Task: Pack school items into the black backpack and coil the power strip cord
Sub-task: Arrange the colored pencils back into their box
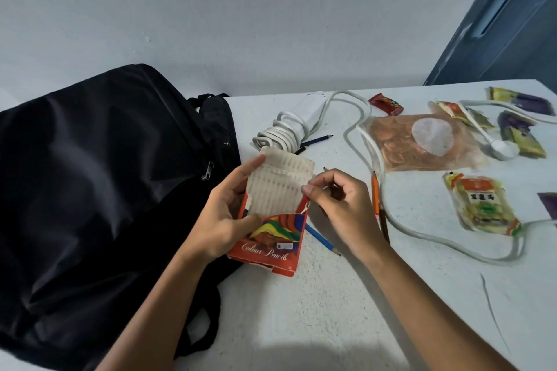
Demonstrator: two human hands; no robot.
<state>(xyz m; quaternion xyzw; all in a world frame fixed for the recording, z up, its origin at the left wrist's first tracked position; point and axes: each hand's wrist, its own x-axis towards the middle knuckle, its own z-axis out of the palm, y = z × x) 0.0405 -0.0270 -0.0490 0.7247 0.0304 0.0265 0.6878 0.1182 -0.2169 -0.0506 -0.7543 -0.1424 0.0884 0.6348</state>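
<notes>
Dead centre on the white table [301,310], propped up with its lid flap folded back: red cardboard colour-pencil box [265,238], just off the 3 o'clock edge of the big black fabric backpack [90,175]. Gripped round its 9 o'clock side by the left hand [229,214], thumb on the printed front, fingertips up on the flap. Pinched at its 3 o'clock rim by the right hand [340,208], fingers curled; maybe a dark pencil tucked in there too, can't really tell.

Looks super light and pretty beat up, torn at the mouth, so probably crushes easily. Better held by the lower body than by that floppy flap.

Can't see any pencils inside, just pale ribbed lining. Still loose on the table: blue pencil [322,239] at 4 o'clock of the box, orange pencil [375,190] at 3, dark navy pencil [316,140] at 12.

No view into the backpack, only a zip pull showing; can't say if open. Soft and saggy, likely needs one hand holding the mouth.

Up at 12 o'clock, white power strip [310,108] with its thick white cord [373,159], partly looped at the strip, then snaking off toward 3 o'clock. Looks stiff-ish and springy, so best gripped on the loops.

Also clear bag of brown round pieces [422,141] and a yellow-green snack packet [482,208] at 2 to 3 o'clock.
</notes>
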